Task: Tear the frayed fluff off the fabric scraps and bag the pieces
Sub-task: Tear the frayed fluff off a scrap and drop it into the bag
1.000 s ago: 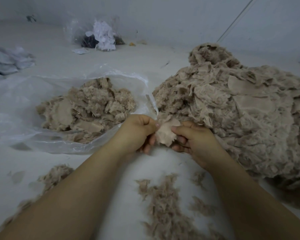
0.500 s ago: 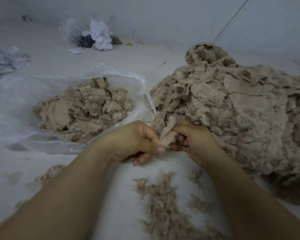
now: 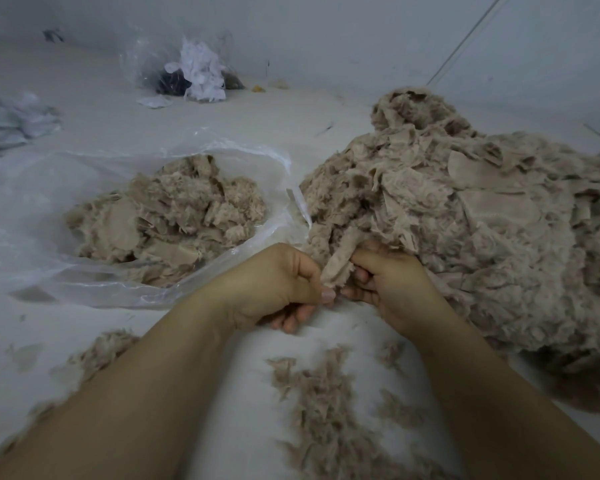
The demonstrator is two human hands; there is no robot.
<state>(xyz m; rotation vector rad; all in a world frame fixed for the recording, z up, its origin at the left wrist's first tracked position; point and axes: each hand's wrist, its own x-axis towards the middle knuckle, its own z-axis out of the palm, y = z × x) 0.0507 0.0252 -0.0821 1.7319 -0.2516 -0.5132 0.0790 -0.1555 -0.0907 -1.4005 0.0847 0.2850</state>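
A small beige fabric scrap (image 3: 338, 263) with a fluffy edge stands between my two hands at the centre. My left hand (image 3: 278, 285) pinches its lower edge with thumb and forefinger. My right hand (image 3: 385, 278) grips its right side, fingers curled. Just behind them a large heap of beige fluffy scraps (image 3: 465, 216) fills the right. To the left lies an open clear plastic bag (image 3: 32, 202) holding a smaller pile of beige pieces (image 3: 167, 216).
Torn beige fluff (image 3: 326, 410) is strewn on the white surface in front of me, with more fluff at the lower left (image 3: 97, 351). A second clear bag with white and dark scraps (image 3: 194, 71) sits far back. Grey-white cloth (image 3: 11, 119) lies at the left edge.
The scrap, held flat and wide a second ago, is now folded narrow and upright. My left thumb has slid down to its lower edge; both hands sit closer to the big heap.
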